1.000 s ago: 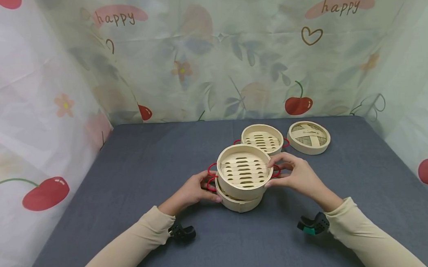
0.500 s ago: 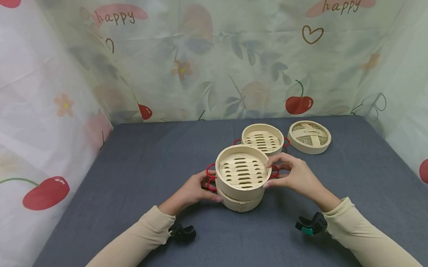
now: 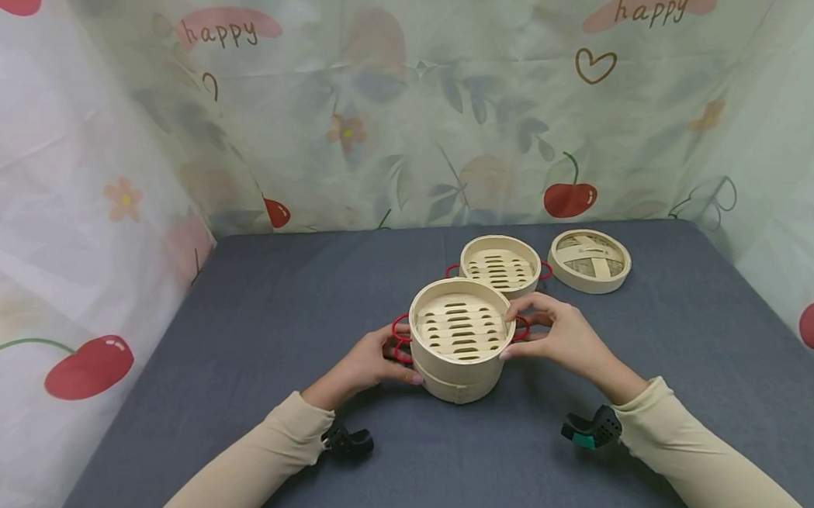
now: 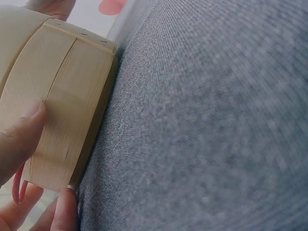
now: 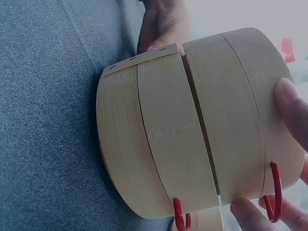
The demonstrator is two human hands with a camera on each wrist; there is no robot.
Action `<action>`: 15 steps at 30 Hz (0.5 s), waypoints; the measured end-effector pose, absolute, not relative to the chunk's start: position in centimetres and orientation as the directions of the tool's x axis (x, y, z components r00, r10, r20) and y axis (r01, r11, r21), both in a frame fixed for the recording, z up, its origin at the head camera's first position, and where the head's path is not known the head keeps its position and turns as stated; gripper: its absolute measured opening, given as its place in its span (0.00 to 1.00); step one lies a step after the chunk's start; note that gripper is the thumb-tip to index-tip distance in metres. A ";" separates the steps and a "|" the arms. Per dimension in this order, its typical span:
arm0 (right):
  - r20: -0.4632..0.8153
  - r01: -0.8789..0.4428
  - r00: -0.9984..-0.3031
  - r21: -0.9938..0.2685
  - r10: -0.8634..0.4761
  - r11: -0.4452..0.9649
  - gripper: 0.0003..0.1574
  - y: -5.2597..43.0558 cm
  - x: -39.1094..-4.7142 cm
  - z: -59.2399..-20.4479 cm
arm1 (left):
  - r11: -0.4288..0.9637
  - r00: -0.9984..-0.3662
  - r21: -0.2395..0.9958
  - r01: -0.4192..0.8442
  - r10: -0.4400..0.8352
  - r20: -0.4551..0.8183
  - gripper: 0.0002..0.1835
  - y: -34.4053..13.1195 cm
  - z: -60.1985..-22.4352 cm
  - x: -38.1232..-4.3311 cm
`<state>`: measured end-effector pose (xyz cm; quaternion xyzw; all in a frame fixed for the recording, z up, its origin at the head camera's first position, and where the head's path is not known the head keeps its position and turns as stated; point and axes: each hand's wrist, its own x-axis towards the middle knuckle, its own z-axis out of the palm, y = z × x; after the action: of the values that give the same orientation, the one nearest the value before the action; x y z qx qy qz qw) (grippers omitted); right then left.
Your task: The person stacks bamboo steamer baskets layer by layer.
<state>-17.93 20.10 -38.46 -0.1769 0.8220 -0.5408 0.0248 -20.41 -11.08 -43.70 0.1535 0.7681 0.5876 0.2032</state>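
Observation:
Two round bamboo steamer baskets stand one above the other in the head view. My right hand (image 3: 559,330) pinches the upper basket (image 3: 464,368) at its right side, thumb and fingers around the wall by a red handle (image 5: 276,192). Beneath it, the lower basket (image 3: 460,393) rests on the cloth. My left hand (image 3: 371,361) holds that one from the left, with its thumb on the wall and fingertips low near the cloth. The right wrist view shows a thin, uneven gap between the two walls. Slats with slots form the upper basket's floor; the lower one's inside is hidden.
A third steamer basket (image 3: 499,268) with red handles stands just behind the pair. To its right lies a woven bamboo lid (image 3: 589,261). Dark grey cloth (image 3: 297,292) covers the table, and a patterned curtain (image 3: 414,145) hangs around the back and sides.
The upper basket has shifted slightly left and now sits more squarely over the lower one, whose inner rim has gone from sight. My right hand moved with it; my left hand stayed put.

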 end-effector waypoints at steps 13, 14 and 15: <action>0.163 -0.276 -0.932 -0.897 -0.322 0.346 0.30 20.1 -17.9 -38.5 | 0.265 -0.874 0.964 -0.011 0.466 -0.138 0.39 -11.1 -43.7 -20.4; 0.163 -0.276 -0.933 -0.897 -0.322 0.346 0.30 20.1 -17.9 -38.5 | 0.264 -0.874 0.964 -0.011 0.466 -0.137 0.39 -11.1 -43.7 -20.4; 0.162 -0.276 -0.933 -0.897 -0.322 0.347 0.30 20.0 -17.9 -38.5 | 0.262 -0.874 0.965 -0.009 0.467 -0.134 0.39 -11.1 -43.8 -20.4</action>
<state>-17.91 20.04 -38.46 -0.1821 0.8203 -0.5418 0.0214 -20.39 -11.11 -43.75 0.1490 0.7682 0.5890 0.2018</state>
